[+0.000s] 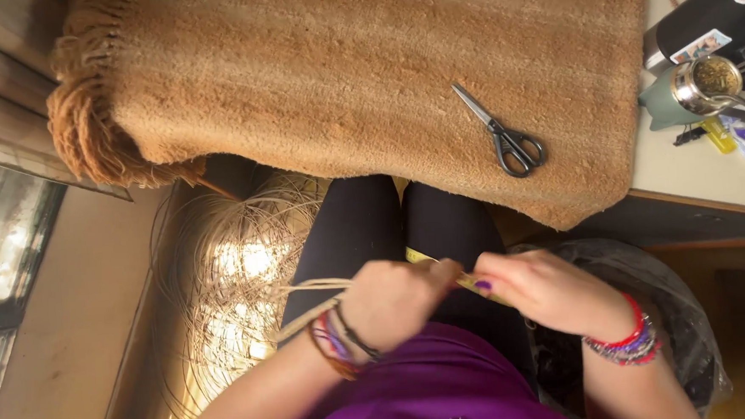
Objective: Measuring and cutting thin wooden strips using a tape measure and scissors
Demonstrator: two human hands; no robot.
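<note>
Both hands met over the lap, low centre of frame. Left hand (pixel 394 302) was fisted tight around a bundle of pale reed strands (pixel 313 287); the loose ends ran out toward 9 o'clock. Right hand (pixel 547 292) was pinched on the same strands just past the left fist, at 3 o'clock of it, along with a thin yellow strip (pixel 478 280), maybe a tape measure; too blurred to call.

A big loose coil of reed (pixel 232 285) sat on the floor at 9 o'clock of the hands, touching the left knee. Scissors (pixel 505 136) lay closed on the brown wool blanket (pixel 365 65) at 1 o'clock, well apart from both hands. A dark plastic bag (pixel 649 297) was just under the right wrist.

Risks, as judged:
- strands looked stiff; a sharp bend between the two grips could kink or snap them
- free ends near the coil could snag and drag loops into a tangle
- if either grip slackened, the bundle would spring apart
</note>
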